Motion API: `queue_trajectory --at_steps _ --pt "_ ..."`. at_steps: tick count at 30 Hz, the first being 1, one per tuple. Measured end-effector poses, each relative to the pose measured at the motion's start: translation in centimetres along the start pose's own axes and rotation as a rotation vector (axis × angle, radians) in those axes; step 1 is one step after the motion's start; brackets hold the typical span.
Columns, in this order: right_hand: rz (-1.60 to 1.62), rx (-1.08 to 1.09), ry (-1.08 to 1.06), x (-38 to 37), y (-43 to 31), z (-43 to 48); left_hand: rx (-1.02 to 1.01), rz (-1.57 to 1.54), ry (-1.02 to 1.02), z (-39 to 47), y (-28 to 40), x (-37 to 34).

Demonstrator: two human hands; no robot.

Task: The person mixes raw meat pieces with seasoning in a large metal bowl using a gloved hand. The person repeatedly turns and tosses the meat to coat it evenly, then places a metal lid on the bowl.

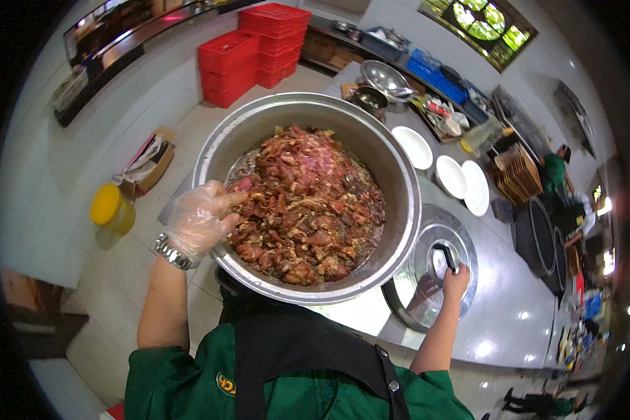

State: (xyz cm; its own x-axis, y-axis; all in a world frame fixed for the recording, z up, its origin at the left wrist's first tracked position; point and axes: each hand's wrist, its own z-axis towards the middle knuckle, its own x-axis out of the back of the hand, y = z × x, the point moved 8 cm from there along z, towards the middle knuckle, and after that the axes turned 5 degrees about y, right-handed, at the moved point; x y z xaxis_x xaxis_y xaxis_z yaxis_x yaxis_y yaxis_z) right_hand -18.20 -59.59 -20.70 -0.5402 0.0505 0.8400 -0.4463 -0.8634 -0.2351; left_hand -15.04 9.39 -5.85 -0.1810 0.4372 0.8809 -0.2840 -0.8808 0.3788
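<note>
A large metal pot (399,231) in front of me holds a heap of raw, seasoned meat pieces (315,210) with dark liquid around them. My left hand (202,215), in a clear plastic glove, reaches over the pot's left rim with its fingers at the meat; whether a piece is pinched between them cannot be made out. A metal watch (172,252) is on that wrist. To the right of the pot, my bare right hand (455,283) grips the black handle (443,257) of a round metal lid (464,236) at the steel table.
White oval dishes (476,188) lie on the steel table (509,294) beyond the lid. Red plastic crates (273,42) are stacked at the back left. A yellow-lidded bucket (113,210) and a cardboard box (149,163) stand on the floor. Another person (555,170) is at the far right.
</note>
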Motion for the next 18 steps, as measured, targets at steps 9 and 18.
queue_trajectory --at_steps 9,18 --pt "-0.07 -0.086 -0.147 -4.7 0.3 -0.9 0.059 -0.013 0.201 -1.2 0.6 -0.1" --pt "-0.085 -0.044 -0.043 -4.1 1.3 -4.0 0.013 -0.015 0.226 -1.2 0.7 -0.2"
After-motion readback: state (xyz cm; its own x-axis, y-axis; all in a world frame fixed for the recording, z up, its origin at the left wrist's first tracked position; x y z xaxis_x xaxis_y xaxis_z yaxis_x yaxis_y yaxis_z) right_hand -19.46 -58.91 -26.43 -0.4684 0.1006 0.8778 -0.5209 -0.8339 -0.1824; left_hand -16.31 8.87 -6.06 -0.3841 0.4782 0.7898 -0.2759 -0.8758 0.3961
